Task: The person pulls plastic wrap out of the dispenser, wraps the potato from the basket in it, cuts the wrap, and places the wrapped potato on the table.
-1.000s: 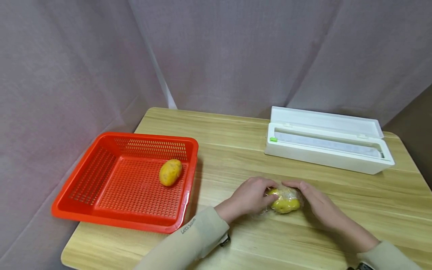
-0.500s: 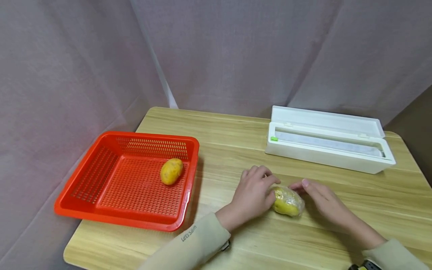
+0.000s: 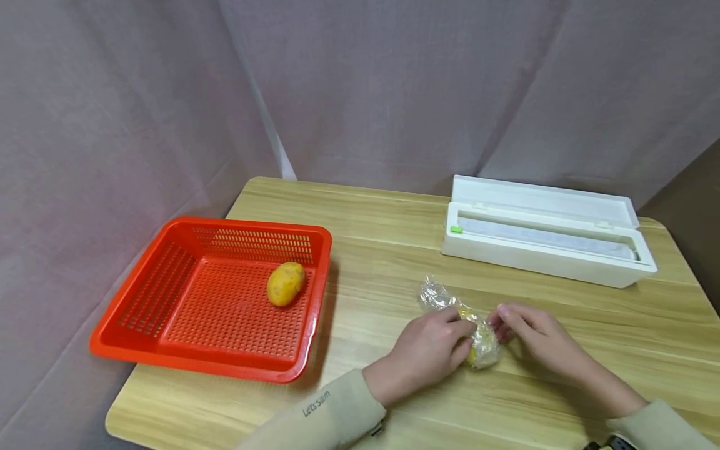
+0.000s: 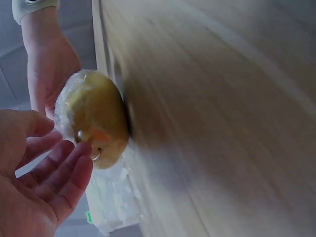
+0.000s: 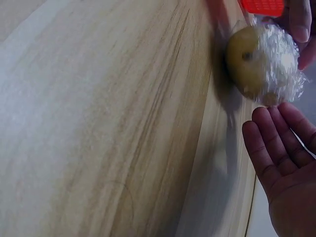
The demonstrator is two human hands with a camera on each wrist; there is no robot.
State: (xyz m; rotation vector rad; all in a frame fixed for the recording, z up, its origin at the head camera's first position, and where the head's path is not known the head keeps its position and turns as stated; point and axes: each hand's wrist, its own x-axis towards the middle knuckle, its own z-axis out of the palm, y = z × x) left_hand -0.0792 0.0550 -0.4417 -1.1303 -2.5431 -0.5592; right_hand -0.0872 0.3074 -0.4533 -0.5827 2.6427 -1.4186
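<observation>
A yellow potato (image 4: 106, 116), partly covered in crinkled cling film (image 5: 279, 64), rests on the wooden table between both hands. A loose tail of film (image 3: 435, 292) sticks out toward the back left. My left hand (image 3: 424, 347) has bent fingers at the potato's left end and holds it through the film; in the head view it hides part of the potato. My right hand (image 3: 540, 331) stands at the other end, its fingers fairly straight and their tips near or touching the wrap (image 3: 486, 350). The right palm (image 5: 296, 202) holds nothing.
At the left stands a red plastic basket (image 3: 210, 369) with another, unwrapped potato (image 3: 285, 284) inside. A white cling film dispenser (image 3: 540, 265) with its lid raised and a green slider (image 3: 456, 230) sits at the back right. Grey curtains (image 3: 382, 94) hang behind the table.
The left hand lifted off the potato's end, then came back down onto it. The potato has turned, and a film tail now shows behind the left hand. The right hand stayed beside it.
</observation>
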